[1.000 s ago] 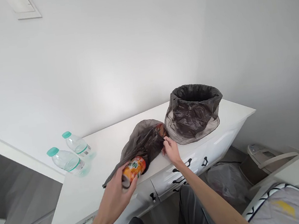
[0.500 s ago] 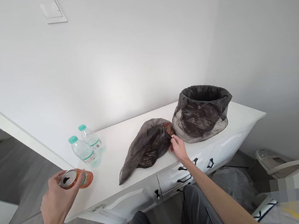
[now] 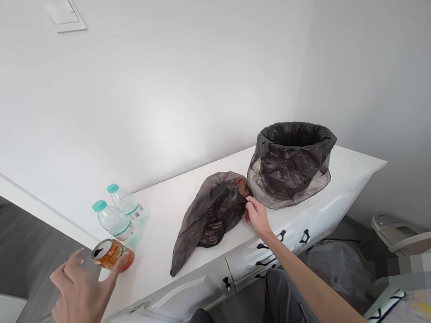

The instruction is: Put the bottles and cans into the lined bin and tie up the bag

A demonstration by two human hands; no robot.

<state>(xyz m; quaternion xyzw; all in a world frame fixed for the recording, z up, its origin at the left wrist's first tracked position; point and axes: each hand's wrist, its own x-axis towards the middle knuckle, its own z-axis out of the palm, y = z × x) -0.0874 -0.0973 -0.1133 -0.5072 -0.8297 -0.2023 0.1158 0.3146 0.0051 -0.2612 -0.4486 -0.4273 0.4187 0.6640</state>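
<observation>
My left hand (image 3: 81, 301) is open with its fingers spread, its thumb right beside an orange drink can (image 3: 111, 253). The can stands upright near the left corner of the white cabinet top (image 3: 166, 210). My right hand (image 3: 258, 217) pinches the edge of a dark, see-through plastic bag (image 3: 210, 215) that lies flat on the cabinet top. Something reddish shows through the bag close to my fingers. A round bin lined with a dark bag (image 3: 291, 165) stands just right of that hand.
Two clear water bottles with teal caps (image 3: 113, 221) (image 3: 125, 202) stand behind the can. Drawers with black handles (image 3: 266, 242) run under the top. On the floor to the right are a grey bag (image 3: 332, 262) and a white appliance (image 3: 399, 232).
My left hand carried the can from the bag leftward to the cabinet's corner, set it down upright and opened off it. My right hand stayed on the bag.
</observation>
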